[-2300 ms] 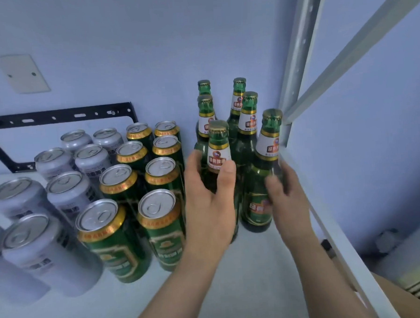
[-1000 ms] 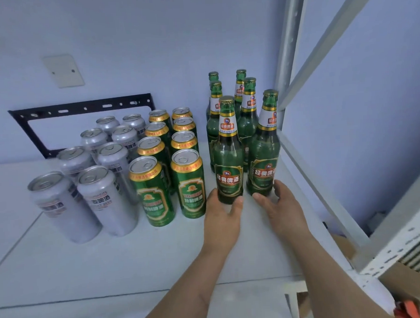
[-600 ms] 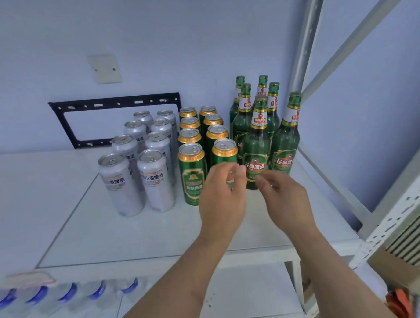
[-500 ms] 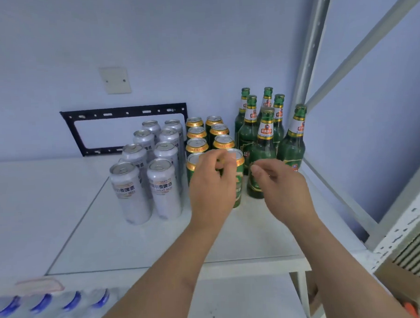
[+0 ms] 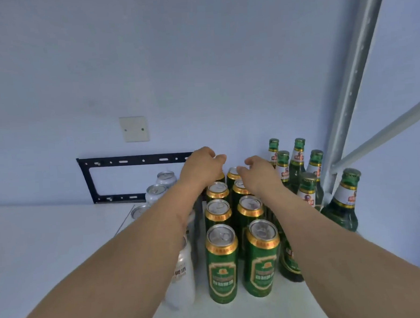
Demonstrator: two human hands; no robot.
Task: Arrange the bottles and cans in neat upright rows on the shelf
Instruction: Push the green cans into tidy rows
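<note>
Reaching over the rows, both hands hang above the back of the green cans. The left hand is loosely curled with knuckles up; whether it holds anything cannot be told, since its fingers are hidden behind it. The right hand has relaxed, bent fingers just over the rearmost can's top, gripping nothing that shows. On the shelf the green cans stand upright in two files, silver cans to their left partly behind the left arm, bottles upright to the right by the post. The step in hand looks like squaring up the back green cans. Next, I judge, the hands must come down either side of the rear pair and nudge them gently into line, without knocking the close-packed neighbours.
</note>
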